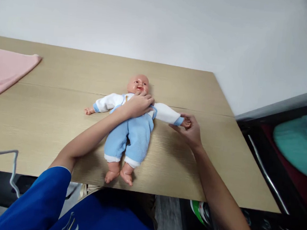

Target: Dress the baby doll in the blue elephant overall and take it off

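Note:
A baby doll (138, 131) lies on its back on the wooden table, head toward the wall and bare feet near the front edge. It wears a white and light-blue outfit. Across its chest reaches my left hand (139, 105), its fingers curled round the doll's shoulder beside the chin. My right hand (191, 130) is closed around the doll's hand and the blue cuff of the sleeve (168, 113), which is stretched out to the right. The doll's other arm (103, 103) lies spread to the left, untouched.
A pink cloth (8, 70) lies on the table (54, 121) at the far left. A grey cable (13, 167) hangs over the front left edge. To the right of the table, a turquoise item (298, 146) rests on a dark piece of furniture. A white wall stands behind.

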`<state>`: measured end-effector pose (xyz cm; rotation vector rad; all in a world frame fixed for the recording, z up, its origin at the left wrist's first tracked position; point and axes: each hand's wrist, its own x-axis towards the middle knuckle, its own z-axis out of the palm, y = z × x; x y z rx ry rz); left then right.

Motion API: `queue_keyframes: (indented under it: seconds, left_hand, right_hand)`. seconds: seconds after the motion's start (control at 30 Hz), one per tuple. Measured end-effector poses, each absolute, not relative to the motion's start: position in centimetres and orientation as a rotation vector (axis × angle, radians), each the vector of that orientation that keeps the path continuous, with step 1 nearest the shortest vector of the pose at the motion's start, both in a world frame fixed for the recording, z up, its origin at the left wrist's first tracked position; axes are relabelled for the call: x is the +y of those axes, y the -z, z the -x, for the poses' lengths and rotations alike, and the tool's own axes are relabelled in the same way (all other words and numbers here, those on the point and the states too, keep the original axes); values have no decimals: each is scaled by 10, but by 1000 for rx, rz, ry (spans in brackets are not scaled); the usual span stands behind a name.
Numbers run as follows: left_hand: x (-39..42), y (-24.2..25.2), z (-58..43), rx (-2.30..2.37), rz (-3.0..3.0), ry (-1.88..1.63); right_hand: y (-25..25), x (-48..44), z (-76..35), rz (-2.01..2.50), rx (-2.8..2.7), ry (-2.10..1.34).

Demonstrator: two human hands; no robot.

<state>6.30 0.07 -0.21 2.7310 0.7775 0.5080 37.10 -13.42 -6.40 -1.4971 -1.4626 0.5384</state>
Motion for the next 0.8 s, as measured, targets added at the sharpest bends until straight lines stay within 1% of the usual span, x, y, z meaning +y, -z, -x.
queue_keyframes:
  seconds: [0.1,0.2,0.3,0.43,0.57,0.63,0.8]
  left_hand:
    - [5,3,-63,682,-2650,-595]
    - [3,-3,-57,538,-2504,-686]
    - [-3,-10,-52,389,-2345,-699]
    - [-9,-18,-49,314,-2274,-763]
    - [-13,-23,-50,419,-2280,-925]
    - [-14,-24,-53,433,-2250,-934]
    - [-13,-21,-59,350,-2119,-911]
  right_hand:
    - [49,-119,-359,1421,-1410,-524]
    - [39,-99,-341,1351,-1342,-594]
    - [36,-82,-319,1264,-1303,-620]
    - [42,-76,-292,1199,-1387,-500]
    - [53,-81,-278,1336,-1582,-347]
    - [58,-83,-279,1365,-1658,-330]
    - [66,-84,-295,1265,-1802,-382]
